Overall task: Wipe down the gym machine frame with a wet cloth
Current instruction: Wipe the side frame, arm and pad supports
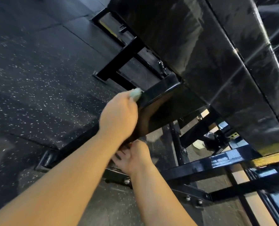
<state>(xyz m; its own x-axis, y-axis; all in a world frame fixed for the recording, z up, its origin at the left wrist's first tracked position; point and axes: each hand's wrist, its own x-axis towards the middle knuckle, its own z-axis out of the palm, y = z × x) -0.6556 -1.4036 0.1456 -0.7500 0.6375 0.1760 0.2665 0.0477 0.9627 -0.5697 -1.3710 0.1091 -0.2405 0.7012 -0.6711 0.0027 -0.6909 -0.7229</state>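
My left hand (119, 116) grips a pale green cloth (136, 94) and presses it on the top edge of the glossy black square steel frame beam (158, 111). My right hand (132, 159) sits under the beam's lower edge; I cannot tell whether it grips. 1 yellow label (233, 136) is too blurred to read. To the left, speckled black rubber floor (37, 79) lies open.

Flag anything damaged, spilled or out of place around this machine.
Nothing stands out as damaged or spilled. The left hand holds a pale green cloth against the glossy black steel frame beam. One small pale object lies on the floor under the machine, too blurred to identify.
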